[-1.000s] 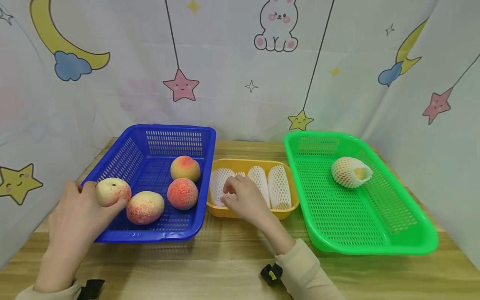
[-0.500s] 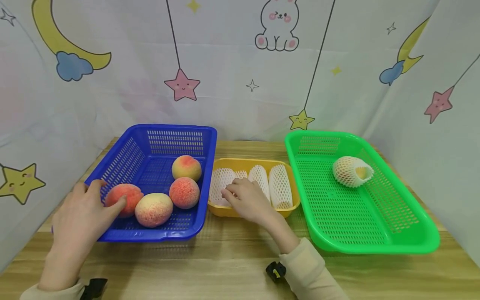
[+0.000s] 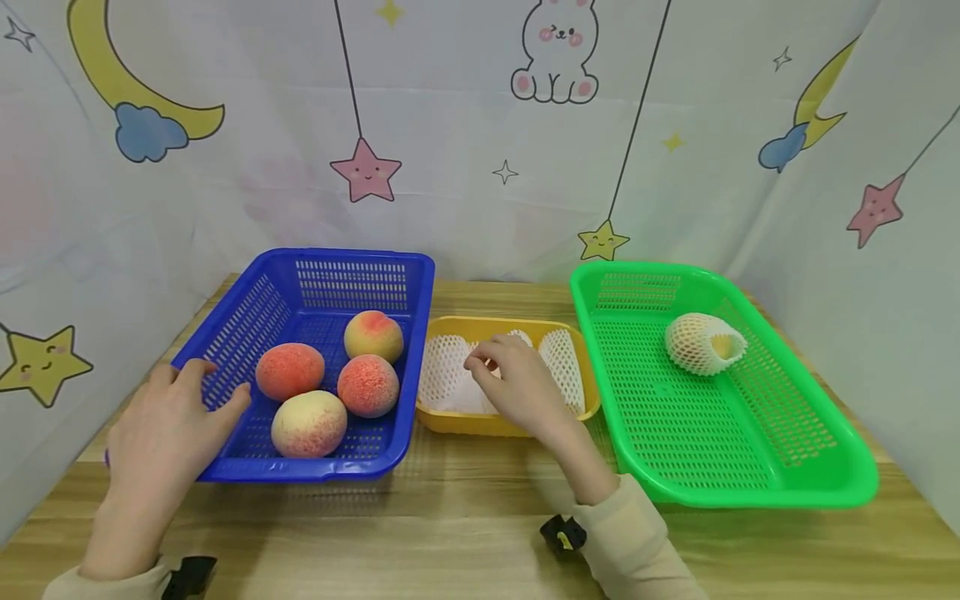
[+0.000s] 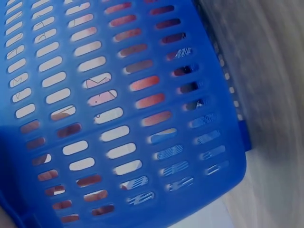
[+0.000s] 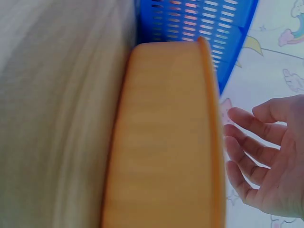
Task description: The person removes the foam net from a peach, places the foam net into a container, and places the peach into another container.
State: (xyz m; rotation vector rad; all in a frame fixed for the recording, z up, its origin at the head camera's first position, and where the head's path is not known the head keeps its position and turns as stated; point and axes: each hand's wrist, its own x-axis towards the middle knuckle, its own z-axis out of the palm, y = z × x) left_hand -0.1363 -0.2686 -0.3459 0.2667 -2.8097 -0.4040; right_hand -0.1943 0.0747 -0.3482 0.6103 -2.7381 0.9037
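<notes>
In the head view, my left hand hovers at the near left edge of the blue basket, thumb and fingers spread, holding nothing. Just right of it inside lies a red peach. Beside that are a pale, speckled peach, another red peach and a yellow-red peach. Over the yellow tray is my right hand, partly covering the white foam net sleeves. Its fingers are loosely bent and empty in the right wrist view, where the hand is beside the tray's rim.
A green basket stands to the right; in it lies a peach in a foam net. All three containers sit on a wooden table. Behind them hangs a printed white cloth.
My left hand has let go of the peach, which now lies in the blue basket, farther right and apart from the fingers. My right hand has shifted rightward over the yellow tray.
</notes>
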